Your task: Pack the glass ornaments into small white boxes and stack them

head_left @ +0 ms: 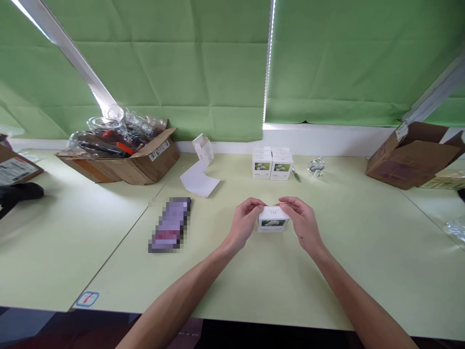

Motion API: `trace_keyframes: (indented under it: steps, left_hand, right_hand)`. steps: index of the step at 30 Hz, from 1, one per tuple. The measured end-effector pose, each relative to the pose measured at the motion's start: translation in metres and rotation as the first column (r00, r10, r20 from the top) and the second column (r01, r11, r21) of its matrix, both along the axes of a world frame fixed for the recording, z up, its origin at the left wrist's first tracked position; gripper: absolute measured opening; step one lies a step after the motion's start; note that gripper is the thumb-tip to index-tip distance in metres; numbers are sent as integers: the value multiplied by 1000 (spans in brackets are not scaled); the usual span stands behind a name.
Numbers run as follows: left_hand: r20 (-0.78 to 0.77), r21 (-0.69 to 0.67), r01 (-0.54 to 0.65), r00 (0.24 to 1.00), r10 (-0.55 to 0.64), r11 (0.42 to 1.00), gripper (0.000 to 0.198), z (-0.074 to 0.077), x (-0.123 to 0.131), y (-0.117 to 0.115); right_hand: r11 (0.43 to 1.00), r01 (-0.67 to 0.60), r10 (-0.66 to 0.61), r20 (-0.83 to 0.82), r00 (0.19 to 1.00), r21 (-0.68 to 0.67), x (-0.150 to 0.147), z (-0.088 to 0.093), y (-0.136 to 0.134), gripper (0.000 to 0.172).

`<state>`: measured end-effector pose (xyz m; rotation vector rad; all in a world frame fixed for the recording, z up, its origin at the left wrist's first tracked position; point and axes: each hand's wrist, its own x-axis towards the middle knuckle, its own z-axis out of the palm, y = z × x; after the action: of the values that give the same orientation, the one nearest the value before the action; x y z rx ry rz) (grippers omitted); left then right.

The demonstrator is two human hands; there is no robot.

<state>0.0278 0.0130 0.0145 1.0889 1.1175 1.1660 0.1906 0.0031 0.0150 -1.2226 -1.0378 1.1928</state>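
A small white box [273,224] with a dark picture on its front stands on the pale green table [218,286], in front of me. My left hand [246,220] grips its left side near the top, fingers bent behind it. On the other side, my right hand [301,220] holds the upper right edge with the thumb on top. Farther back, several similar white boxes [262,167] with green pictures stand grouped together.
A blurred phone [170,225] lies left, with an opened white carton [199,179] behind it. A cardboard box [156,157] of clear plastic items stands back left, another cardboard box [410,157] back right. Crumpled shiny material [316,166] lies beyond my right hand.
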Motion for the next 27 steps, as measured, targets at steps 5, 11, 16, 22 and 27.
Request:
trace_keyframes:
  steps: [5, 11, 16, 22, 27]
  left_hand:
    - [-44, 6, 13, 999, -13, 1000, 18, -1, 3, -1]
    - [-49, 18, 71, 996, -70, 997, 27, -2, 3, 1]
    - [-69, 73, 55, 996, -50, 996, 26, -2, 4, 4]
    - [-148, 142, 48, 989, -26, 989, 32, -8, -1, 3]
    - [-401, 300, 218, 912, -85, 929, 33, -20, -13, 6]
  right_hand:
    - [995, 22, -30, 78, 996, 99, -6, -6, -1, 24]
    - [993, 20, -32, 96, 995, 120, -8, -11, -1, 24]
    - [961, 72, -142, 258, 956, 266, -4, -13, -4, 26]
    - [710, -102, -447, 558, 699, 696, 12, -18, -23, 21]
    - [837, -218, -254, 708, 659, 503, 21, -26, -24, 29]
